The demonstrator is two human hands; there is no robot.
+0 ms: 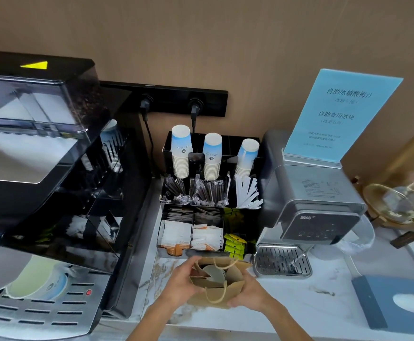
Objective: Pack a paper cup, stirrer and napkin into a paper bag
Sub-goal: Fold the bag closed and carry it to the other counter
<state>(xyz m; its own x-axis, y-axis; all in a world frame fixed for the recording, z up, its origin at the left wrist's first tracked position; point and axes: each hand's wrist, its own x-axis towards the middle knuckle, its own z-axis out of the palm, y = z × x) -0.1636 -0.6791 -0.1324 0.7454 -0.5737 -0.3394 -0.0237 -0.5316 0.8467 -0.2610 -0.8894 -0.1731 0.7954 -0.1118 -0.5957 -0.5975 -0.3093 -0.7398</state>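
A brown paper bag (pixel 222 290) with twine handles stands on the marble counter, its mouth spread wide. My left hand (pixel 180 284) grips its left side and my right hand (pixel 249 295) grips its right side. Inside the bag a pale rounded shape shows; what it is I cannot tell. Behind the bag, a black organiser (pixel 245 219) holds three stacks of upside-down paper cups (pixel 181 151), wrapped stirrers (pixel 196 190) and white paper sticks (pixel 247 193). A blue-grey napkin box (pixel 373 303) with white tissue showing lies at the right.
A black coffee machine (pixel 41 156) fills the left, with a cup on its drip tray (pixel 36 311). A silver water dispenser (pixel 316 205) with a blue sign (pixel 343 114) stands right of the organiser. Sachets (pixel 191 237) fill the organiser's front compartments. A glass dish (pixel 398 200) sits far right.
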